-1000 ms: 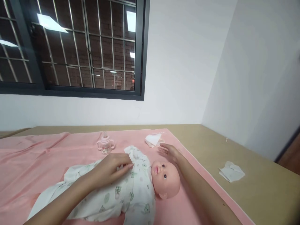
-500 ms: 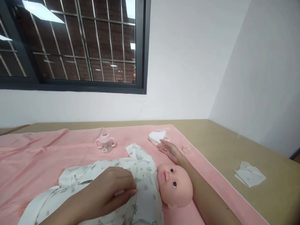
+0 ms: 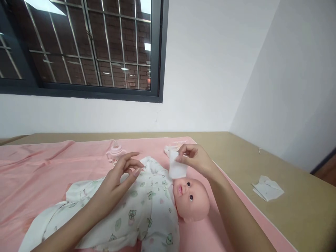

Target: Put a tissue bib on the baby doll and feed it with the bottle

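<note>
A baby doll [image 3: 194, 201] in a white printed suit [image 3: 147, 199] lies on its back on a pink cloth [image 3: 86, 157], head to the right. Pinched in my right hand [image 3: 195, 157] is a white square wipe [image 3: 177, 168], which hangs just above the doll's cheek. Over the doll's middle hovers my left hand [image 3: 122, 175], fingers spread and slightly curled with nothing in them. A pink two-handled baby bottle [image 3: 115, 150] stands upright behind my left hand, partly hidden by it. Another white piece [image 3: 167, 150] lies behind the wipe, mostly covered.
On the wooden surface [image 3: 236, 150] to the right lies a folded white tissue [image 3: 267, 188]. White walls [image 3: 210, 70] rise behind and at the right. A barred window [image 3: 105, 45] is set in the back wall.
My right hand has picked up the white wipe from the cloth and drawn it back toward the doll's face. My left hand has lifted, moved away from me, and opened its fingers.
</note>
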Motion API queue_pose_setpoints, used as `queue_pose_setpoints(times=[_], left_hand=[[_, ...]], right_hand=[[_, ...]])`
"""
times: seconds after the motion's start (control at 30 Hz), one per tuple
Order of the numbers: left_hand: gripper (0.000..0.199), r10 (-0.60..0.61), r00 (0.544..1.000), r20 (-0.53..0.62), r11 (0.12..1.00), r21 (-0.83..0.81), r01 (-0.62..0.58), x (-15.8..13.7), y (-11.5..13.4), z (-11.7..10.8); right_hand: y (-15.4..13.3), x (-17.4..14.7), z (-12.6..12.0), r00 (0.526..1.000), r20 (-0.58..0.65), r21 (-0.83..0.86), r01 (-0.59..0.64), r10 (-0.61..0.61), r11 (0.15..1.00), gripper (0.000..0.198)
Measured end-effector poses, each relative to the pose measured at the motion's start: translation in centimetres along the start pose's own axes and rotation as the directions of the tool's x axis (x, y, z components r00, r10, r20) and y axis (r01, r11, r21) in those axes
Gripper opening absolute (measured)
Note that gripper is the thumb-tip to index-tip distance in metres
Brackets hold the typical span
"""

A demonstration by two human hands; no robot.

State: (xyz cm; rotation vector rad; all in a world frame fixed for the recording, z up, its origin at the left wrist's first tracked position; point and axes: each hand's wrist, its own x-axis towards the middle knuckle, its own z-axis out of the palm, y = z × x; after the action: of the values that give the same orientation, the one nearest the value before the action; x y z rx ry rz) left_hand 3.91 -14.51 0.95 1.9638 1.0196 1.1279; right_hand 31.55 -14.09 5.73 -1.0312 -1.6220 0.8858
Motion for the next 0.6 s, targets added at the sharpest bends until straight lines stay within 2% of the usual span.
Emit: queue_pose_setpoints(times=[0.1,0.2,0.3,0.37,0.4,0.47,0.6], left_hand=[[0.05,0.025,1.0,-0.003,0.998,-0.064,-0.025,0.1,1.1,-0.3],[0.058,0.049,0.982,0.181,0.996,-0.085,-0.034,0.3,2.6,-0.6],[0.079,0.018,0.889,0.457,0.979,-0.187,0.076,0.5,3.8,-0.6],[0.086,-0.044,0.826,0.562,0.959,-0.208,0.193,0.4,4.3,-0.4],[0.084,-0.088,0.806,0.585,0.951,-0.191,0.243,0.3,4.5,-0.2],[0.069,-0.161,0.795,0.585,0.945,-0.142,0.296,0.2,4.8,0.1],[0.036,-0.184,0.771,0.61,0.955,-0.075,0.287,0.4,4.5,0.7]], right_hand=[[-3.5,-2.3,2.0,0.988,0.153,-0.104,0.029,-0.013,0.994,0.045],[-5.5,-3.7,3.4,0.952,0.304,-0.224,0.032,0.039,0.974,0.038],[-6.3,-4.1,3.9,0.934,0.353,-0.276,0.055,0.048,0.96,0.027],[-6.2,-4.1,3.9,0.939,0.344,-0.248,0.074,0.016,0.966,0.026],[-6.0,-4.1,3.8,0.943,0.332,-0.221,0.077,0.001,0.972,0.026],[-5.3,-4.3,3.7,0.956,0.294,-0.156,0.069,-0.021,0.985,0.028],[-3.5,-4.6,4.0,0.983,0.18,0.069,0.016,-0.029,0.997,0.034]])
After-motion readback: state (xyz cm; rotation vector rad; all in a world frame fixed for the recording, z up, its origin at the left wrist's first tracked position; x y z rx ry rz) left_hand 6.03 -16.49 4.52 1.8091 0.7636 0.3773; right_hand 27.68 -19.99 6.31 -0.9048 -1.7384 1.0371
